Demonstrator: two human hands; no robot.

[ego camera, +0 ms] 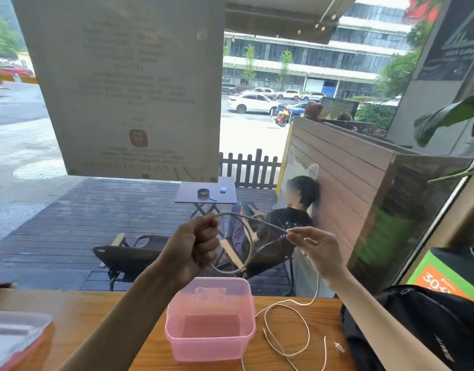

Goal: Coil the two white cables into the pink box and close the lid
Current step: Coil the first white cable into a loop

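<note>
Two hands were raised: left hand (pixel 195 247), right hand (pixel 316 250). One pink box (pixel 211 319) stood open on wooden surface (pixel 78 322). White cables: one coiled cable (pixel 246 245) in hands, loose cable (pixel 289 328) on surface; whether separate, unclear. One lid (pixel 13 333) at left. One black backpack (pixel 428 325) at right.

White cable (pixel 248 245) looped above open pink box (pixel 210 321)
</note>
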